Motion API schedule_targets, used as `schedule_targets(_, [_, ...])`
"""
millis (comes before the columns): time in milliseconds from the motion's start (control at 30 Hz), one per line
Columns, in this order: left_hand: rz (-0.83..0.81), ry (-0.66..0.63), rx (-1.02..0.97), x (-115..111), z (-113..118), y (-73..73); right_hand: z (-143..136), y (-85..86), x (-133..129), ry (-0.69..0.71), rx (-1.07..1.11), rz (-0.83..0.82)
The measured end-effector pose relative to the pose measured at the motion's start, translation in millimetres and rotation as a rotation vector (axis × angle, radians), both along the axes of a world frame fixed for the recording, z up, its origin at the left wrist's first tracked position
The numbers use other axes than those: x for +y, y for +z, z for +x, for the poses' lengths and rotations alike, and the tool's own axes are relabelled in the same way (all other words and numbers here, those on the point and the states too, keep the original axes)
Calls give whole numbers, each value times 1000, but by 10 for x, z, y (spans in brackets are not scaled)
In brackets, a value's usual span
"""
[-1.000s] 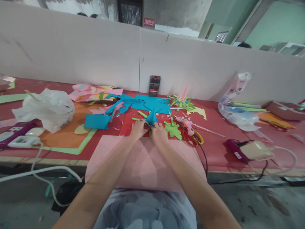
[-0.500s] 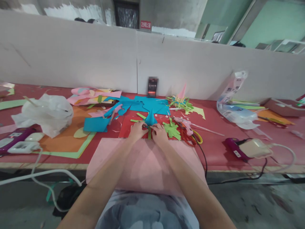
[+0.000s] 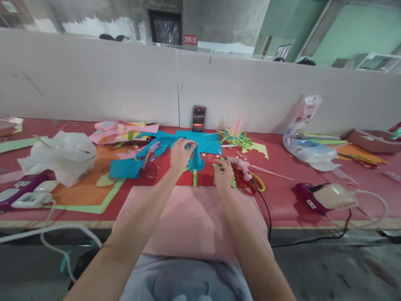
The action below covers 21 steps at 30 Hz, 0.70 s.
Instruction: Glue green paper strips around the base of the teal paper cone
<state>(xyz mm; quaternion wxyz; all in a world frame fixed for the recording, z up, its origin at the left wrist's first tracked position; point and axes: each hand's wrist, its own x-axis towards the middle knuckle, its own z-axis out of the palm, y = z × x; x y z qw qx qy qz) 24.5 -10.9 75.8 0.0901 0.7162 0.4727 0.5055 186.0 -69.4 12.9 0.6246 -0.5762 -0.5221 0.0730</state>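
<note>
A blue paper cone (image 3: 196,161) stands on a red sheet (image 3: 164,172), a green paper strip (image 3: 195,177) running down from its base toward me. My left hand (image 3: 181,155) reaches over from the left, thumb and finger closed at the cone's tip. To the right, my right hand (image 3: 224,172) is over a pile of green paper strips (image 3: 233,182), partly covering it. Its fingers are curved with a gap between them, and I see nothing held. Just beyond that hand lies a pink glue gun (image 3: 245,167), beside scissors with red and yellow handles (image 3: 260,182).
Blue paper (image 3: 206,143) lies behind the cone, near a phone-like device (image 3: 199,119) against the white partition. A finished-looking pink cone with green fringe (image 3: 237,125) stands back right. A crumpled white plastic bag (image 3: 64,152) and power strips (image 3: 313,196) flank the workspace.
My left hand has gone from the cone's base up to its tip. My right hand has left the base and moved right over the green strips. The camera view has tilted slightly up.
</note>
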Motion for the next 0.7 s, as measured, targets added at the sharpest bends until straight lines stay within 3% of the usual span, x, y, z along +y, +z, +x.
schedule_targets(100, [-20,-30,103,45,108,101,17,33,-21,-39,43,0])
schedule_targets(200, [-56,-22,161,82,149,77,0,42,-28,-48,48,-4])
schedule_targets(333, [-21,-23,136,89,139,87,-12,38,-18,-33,56,19])
schedule_targets(567, [31,-46,129,18,132,310,5,45,-17,-20,60,22])
schedule_targets(700, [-7,-98,92,35,112,271,3,47,-19,-18,67,12])
